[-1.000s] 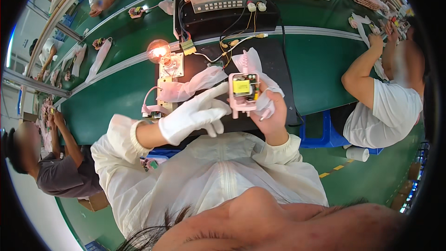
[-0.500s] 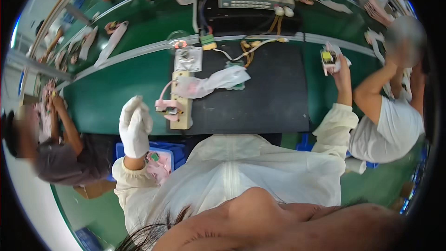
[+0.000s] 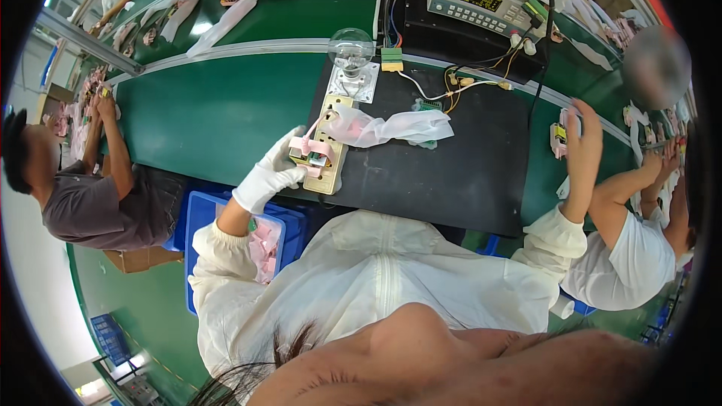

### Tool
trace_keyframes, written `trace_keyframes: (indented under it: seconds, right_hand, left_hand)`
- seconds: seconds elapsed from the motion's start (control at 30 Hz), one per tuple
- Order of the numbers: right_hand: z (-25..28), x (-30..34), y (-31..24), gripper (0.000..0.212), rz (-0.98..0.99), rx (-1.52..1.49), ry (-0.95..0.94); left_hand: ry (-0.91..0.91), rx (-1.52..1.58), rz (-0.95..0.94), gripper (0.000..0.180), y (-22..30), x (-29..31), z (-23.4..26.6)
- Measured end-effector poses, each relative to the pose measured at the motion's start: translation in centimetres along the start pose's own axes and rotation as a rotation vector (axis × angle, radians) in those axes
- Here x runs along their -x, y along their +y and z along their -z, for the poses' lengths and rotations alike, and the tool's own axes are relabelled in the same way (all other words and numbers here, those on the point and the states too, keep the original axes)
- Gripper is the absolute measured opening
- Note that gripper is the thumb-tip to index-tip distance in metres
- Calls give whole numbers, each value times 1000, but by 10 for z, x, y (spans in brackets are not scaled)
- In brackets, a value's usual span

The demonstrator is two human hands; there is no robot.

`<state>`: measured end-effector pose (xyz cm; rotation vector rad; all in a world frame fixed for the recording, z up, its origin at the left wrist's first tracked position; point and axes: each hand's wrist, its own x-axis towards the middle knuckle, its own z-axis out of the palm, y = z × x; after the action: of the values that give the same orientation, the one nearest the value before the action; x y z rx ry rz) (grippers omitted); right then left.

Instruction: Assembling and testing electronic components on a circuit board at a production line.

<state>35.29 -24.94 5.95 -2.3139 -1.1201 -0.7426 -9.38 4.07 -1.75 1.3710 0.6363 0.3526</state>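
My left hand, in a white glove, has its thumb and fingers closed around a pink-framed circuit board. That board sits on a cream power strip. A translucent white sleeve stretches rightward from it over the black mat. At the strip's far end stands a clear light bulb on a white base, unlit. My bare right hand is at the right, fingers extended, beside another pink-framed board with a yellow part, lying on the green table.
Past the mat stands a bench instrument with a lit display; cables run from it to a green connector. A blue bin with pink parts is below my left arm. Co-workers sit left and right.
My left hand has moved right and taken hold of the pink-framed board on the strip. My right hand has let go of the other board. The bulb's red glow is gone. The view has shifted.
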Motion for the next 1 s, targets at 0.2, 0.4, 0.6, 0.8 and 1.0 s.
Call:
trace_keyframes:
  seconds: [0.2,0.4,0.6,0.8,1.0]
  right_hand:
    - [-36,12,-90,26,122,-574,-505]
    - [-98,58,-122,26,-33,-957,-702]
    - [-116,65,-125,24,-85,-1071,-529]
    - [-123,66,-121,17,-164,-1111,-559]
    - [-124,67,-123,14,-205,-1108,-562]
  left_hand:
    - [-256,120,28,40,-5,-22,22]
    - [-222,132,23,37,-14,-23,20]
    - [-210,199,6,39,-21,-27,19]
    - [-104,214,-31,52,-27,-26,14]
    - [-108,245,-40,54,-28,-26,14]
